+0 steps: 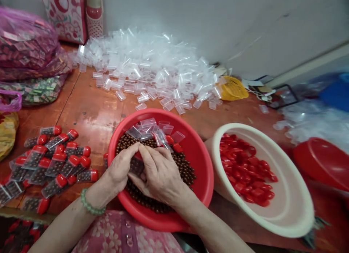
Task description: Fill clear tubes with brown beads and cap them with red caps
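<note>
Over the red basin (pixel 205 194) my left hand (pixel 118 171) and my right hand (pixel 160 173) meet, fingertips touching. Both close around a small clear plastic container (pixel 136 165) with dark contents, mostly hidden by my fingers. A hint of red shows at its upper end. Below them the basin holds many round brown balls (pixel 187 169). Several clear empty tubes (pixel 148 123) lie on the balls at the far side, along with a few red caps (pixel 177 147) beside my right hand.
Filled, red-capped containers (pixel 56 163) lie piled at the left. A cream tub (pixel 289 209) of red caps (pixel 245 173) stands tilted at the right. Behind are a heap of clear tubes (pixel 152 67), a yellow basket (pixel 233 88) and plastic bags (pixel 29 45). A red bowl (pixel 324 160) sits far right.
</note>
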Motion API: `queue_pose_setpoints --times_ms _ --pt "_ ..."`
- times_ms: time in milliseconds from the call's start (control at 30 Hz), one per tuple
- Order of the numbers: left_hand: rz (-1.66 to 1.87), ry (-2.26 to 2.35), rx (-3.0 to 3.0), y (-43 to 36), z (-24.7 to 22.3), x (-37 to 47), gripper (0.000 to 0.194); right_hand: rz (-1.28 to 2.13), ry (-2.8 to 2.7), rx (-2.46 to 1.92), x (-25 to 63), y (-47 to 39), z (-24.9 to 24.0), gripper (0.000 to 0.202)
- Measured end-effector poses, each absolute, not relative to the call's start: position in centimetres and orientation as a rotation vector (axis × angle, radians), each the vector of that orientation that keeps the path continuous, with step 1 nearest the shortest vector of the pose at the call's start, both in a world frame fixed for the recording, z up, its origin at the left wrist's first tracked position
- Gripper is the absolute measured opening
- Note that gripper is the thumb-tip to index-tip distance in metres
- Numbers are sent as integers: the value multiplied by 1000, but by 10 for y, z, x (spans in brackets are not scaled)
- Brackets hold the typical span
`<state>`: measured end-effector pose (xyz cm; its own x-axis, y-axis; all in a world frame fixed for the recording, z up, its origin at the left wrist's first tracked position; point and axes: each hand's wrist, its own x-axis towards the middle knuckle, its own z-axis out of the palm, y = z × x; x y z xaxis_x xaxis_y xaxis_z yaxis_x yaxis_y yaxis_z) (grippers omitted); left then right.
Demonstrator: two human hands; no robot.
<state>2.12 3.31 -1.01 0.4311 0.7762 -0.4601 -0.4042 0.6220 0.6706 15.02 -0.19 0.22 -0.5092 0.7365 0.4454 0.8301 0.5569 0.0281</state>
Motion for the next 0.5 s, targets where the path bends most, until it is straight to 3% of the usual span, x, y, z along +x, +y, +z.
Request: queue_pose_setpoints --times_ms 100,267,433,500 --pt "813 986 654 26 -13 21 17 -298 -2401 -1167 151 -3 -1 63" --pt "800 1057 821 20 -16 20 27 -259 -2375 -1069 150 -2 2 61" --pt "794 925 864 23 2 3 39 404 -2437 -1155 176 19 20 68" --pt "863 962 977 27 12 -17 40 544 -2310 -1373 193 37 19 48"
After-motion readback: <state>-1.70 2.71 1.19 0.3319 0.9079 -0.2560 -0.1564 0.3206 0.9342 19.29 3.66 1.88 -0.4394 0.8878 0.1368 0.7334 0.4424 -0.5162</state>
